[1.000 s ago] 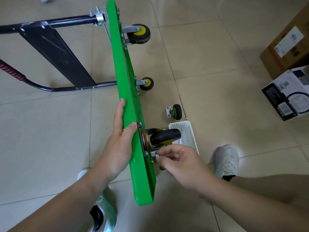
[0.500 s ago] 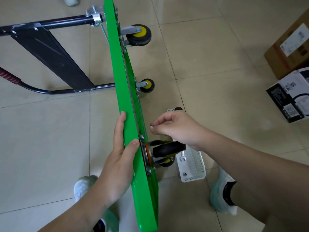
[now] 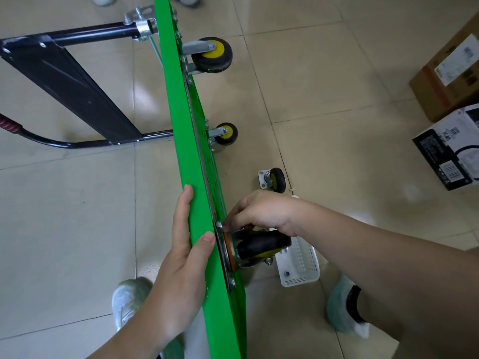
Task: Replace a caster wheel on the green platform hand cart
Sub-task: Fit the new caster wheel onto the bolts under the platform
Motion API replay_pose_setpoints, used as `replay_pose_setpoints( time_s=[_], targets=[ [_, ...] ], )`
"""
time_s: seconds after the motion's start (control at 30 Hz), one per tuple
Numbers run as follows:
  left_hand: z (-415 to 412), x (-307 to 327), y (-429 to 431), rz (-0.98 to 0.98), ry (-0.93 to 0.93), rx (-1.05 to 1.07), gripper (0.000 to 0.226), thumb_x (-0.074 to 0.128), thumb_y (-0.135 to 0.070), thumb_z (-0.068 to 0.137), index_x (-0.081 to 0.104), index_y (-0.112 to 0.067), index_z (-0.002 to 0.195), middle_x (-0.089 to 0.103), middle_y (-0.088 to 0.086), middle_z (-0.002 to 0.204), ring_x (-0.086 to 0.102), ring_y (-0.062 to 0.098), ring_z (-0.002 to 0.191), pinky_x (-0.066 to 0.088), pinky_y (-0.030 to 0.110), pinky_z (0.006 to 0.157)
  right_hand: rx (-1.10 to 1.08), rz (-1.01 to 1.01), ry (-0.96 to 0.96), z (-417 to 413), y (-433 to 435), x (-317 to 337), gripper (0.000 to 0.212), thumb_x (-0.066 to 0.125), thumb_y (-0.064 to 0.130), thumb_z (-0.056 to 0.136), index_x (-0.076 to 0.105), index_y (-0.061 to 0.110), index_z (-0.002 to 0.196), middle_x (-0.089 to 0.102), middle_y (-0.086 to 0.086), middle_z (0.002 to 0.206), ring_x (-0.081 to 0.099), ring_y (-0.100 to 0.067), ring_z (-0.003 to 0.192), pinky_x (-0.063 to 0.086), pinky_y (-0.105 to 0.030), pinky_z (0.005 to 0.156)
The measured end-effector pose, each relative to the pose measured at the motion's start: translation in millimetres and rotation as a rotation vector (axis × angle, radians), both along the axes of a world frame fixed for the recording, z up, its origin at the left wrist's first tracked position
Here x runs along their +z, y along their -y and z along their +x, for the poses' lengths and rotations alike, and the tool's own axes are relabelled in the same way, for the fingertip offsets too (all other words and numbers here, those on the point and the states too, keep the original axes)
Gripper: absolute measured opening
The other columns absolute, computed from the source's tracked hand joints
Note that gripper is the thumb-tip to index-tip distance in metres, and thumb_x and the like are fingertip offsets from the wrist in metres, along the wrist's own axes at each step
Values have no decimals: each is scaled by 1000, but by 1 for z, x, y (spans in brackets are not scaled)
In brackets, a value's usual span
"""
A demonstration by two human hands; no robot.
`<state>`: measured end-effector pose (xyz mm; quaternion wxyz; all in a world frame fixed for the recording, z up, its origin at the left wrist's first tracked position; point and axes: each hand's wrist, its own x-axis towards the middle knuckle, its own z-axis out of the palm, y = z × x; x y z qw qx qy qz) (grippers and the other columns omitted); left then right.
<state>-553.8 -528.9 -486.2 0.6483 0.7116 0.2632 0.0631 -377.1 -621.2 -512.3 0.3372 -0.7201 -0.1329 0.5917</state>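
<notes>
The green platform cart (image 3: pixel 186 141) stands on its edge, underside facing right. My left hand (image 3: pixel 181 257) grips the deck's upper edge, fingers on the top face and thumb over the rim. A black caster with a yellow hub (image 3: pixel 261 246) sits on its mounting plate on the underside. My right hand (image 3: pixel 261 212) is at the plate's upper corner, fingertips pinching a small silver fastener (image 3: pixel 219 225) there. A loose caster (image 3: pixel 274 180) lies on the floor behind my right hand. Two mounted casters, one (image 3: pixel 211 54) and another (image 3: pixel 225 133), sit farther along the deck.
A white plastic basket (image 3: pixel 300 268) lies on the tiles under my right forearm. The cart's black handle frame (image 3: pixel 70 81) lies to the left. Cardboard boxes (image 3: pixel 448 81) and a black-and-white box (image 3: pixel 451 149) stand at the right. My shoes are at both sides of the deck.
My right hand moved from the plate's lower corner up over the caster, then came down onto the upper corner of the plate. My left hand stayed on the deck.
</notes>
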Motion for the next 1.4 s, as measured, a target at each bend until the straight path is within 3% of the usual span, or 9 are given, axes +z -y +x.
replay_pose_setpoints(
  time_s=[0.2, 0.33, 0.5, 0.67, 0.87, 1.27, 1.4],
  targets=[
    [1, 0, 1, 1, 5, 3, 68, 42, -31, 91, 16, -65, 143, 31, -65, 129, 28, -31, 131, 25, -6, 101, -5, 36, -15, 1, 1, 0, 22, 79, 17, 78, 78, 10, 99, 74, -7, 83, 67, -22, 78, 59, -37, 77],
    [2, 2, 0, 14, -6, -9, 69, 42, -32, 91, 21, -84, 132, 32, -64, 130, 29, -30, 131, 25, -4, 102, -17, 38, 15, 0, 2, 0, 22, 82, 24, 77, 79, 14, 97, 77, -9, 92, 73, -30, 90, 61, -41, 83],
    [1, 2, -1, -8, -11, -18, 68, 42, -34, 92, 18, -76, 140, 36, -58, 136, 34, -20, 137, 26, 24, 117, 20, 24, 77, -3, 0, 0, 19, 80, 29, 80, 79, 19, 97, 77, -7, 92, 73, -29, 95, 59, -46, 88],
    [2, 2, -1, -21, -18, -13, 68, 43, -35, 92, 19, -74, 141, 36, -55, 139, 35, -15, 140, 24, 35, 124, 54, 29, 129, -3, 1, 2, 17, 79, 32, 82, 79, 22, 95, 77, -2, 90, 73, -24, 92, 59, -41, 90],
    [2, 4, 0, -16, -28, -20, 68, 43, -35, 92, 17, -77, 139, 36, -58, 135, 34, -20, 137, 25, 24, 118, 54, 39, 138, -3, 2, 1, 7, 81, 29, 79, 79, 26, 86, 78, 1, 87, 73, -21, 92, 58, -38, 91],
    [0, 2, 2, -40, -40, 7, 69, 47, -35, 88, 23, -80, 134, 39, -55, 136, 38, -21, 134, 28, 16, 110, 128, -7, 208, -7, 1, -3, 29, 75, 46, 82, 77, 19, 93, 77, -3, 87, 72, -24, 88, 57, -44, 90],
    [2, 4, 1, -25, -66, 14, 65, 46, -33, 102, 20, -85, 129, 37, -62, 127, 38, -30, 126, 29, -5, 95, 146, 3, 246, -6, -2, -2, 30, 73, 46, 83, 77, 19, 93, 76, -3, 87, 72, -23, 87, 57, -43, 89]
  ],
)
